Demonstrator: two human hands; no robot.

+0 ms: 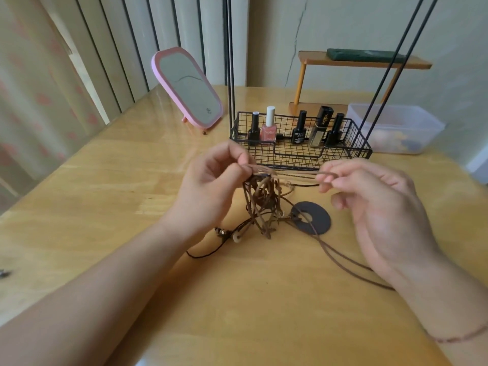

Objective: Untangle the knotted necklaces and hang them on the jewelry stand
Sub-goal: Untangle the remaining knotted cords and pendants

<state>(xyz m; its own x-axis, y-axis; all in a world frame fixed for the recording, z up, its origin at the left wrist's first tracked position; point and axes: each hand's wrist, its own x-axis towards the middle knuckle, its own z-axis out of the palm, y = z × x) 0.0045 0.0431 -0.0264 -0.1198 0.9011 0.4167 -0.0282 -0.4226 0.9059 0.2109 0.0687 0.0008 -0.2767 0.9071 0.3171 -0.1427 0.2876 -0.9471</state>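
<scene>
Above the counter (105, 186), both hands pinched cords stretched between them: left hand (211, 186) at nine o'clock of the necklace tangle (261, 204), right hand (375, 202) at three.

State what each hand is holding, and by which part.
Both hold the tangled necklaces. The left hand pinches cords at the top of the tangle; the right hand pinches the same stretched cords further along.

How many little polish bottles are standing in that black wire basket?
5, in a row in the black wire basket: black-capped black bottle far left, white-capped pink bottle, black bottle, tilted gold-and-black bottle, black bottle far right. None seems hidden.
</scene>
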